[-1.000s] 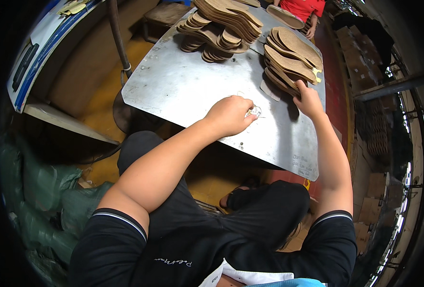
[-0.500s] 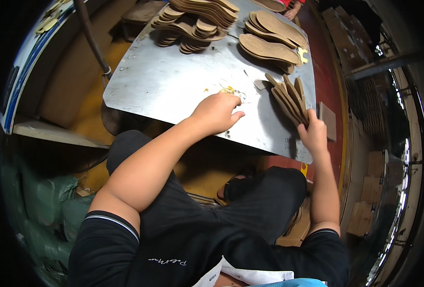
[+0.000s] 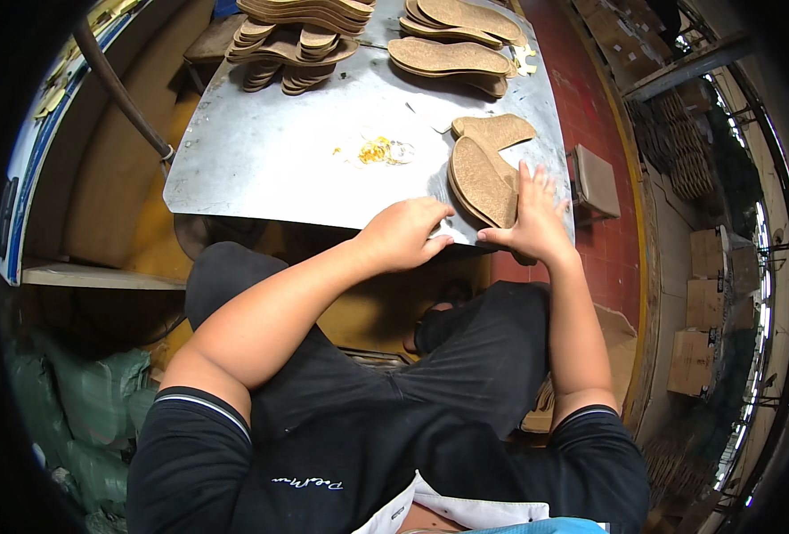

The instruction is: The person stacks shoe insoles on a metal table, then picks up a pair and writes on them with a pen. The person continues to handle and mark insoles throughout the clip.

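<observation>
The loose, speckled brown, sole-shaped pieces of cork-like sheet (image 3: 483,182) lie by the near right corner of the grey metal-topped table (image 3: 270,169), fanned unevenly, with one group angled across another behind it. Your bare right hand (image 3: 539,218) is up against their near right side, fingers spread wide and the thumb stretched across the near end; it looks like contact rather than a closed grip, though the underside is hidden. Your bare left hand (image 3: 405,235) is at the table's near edge, fingers loosely bent, with a gap to the thumb and nothing visible between, just left of the pieces. Judging by their thinness, each should be light and fairly stiff with a little give, so expect them to flex gently rather than fold. The grainy faces probably offer decent grip, but loose layers may slide over one another, and a hard pinch at a thin rim could chip or crease it. Take them across the narrow waist, thumb on top and fingers beneath, or press both long edges between your palms to keep the layers even.
</observation>
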Motion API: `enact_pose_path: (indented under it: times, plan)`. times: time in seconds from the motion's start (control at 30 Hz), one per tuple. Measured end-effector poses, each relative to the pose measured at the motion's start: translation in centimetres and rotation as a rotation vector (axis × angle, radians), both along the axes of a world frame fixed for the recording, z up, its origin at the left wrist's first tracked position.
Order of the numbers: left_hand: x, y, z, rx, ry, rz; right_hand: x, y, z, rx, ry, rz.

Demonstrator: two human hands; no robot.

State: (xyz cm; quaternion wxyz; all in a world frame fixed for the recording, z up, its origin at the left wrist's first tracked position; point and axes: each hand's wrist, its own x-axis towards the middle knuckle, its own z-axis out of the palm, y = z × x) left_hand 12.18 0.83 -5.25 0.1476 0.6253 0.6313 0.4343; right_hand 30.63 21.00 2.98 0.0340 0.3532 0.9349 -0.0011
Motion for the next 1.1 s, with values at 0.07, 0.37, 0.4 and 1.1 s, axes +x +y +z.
enact_pose_path:
  times: [0.07, 0.37, 0.4, 1.1]
  plan:
    - [0.0, -0.1, 0.0, 0.004, 0.030, -0.019, 0.1, 1.8, -1.0, -0.161, 0.295, 0.170]
    - [-0.8, -0.9, 0.5, -0.038, 0.146, -0.056, 0.5, 0.6, 0.1, 0.030, 0.128, -0.056]
    - [-0.7, -0.9, 0.6, -0.055, 0.150, -0.062, 0.7, 0.8, -0.7, 0.085, 0.132, -0.025]
    - [-1.4, -1.2, 0.4, -0.092, 0.179, -0.101, 3.5, 8.4, 2.8, -0.808, 1.024, -0.102]
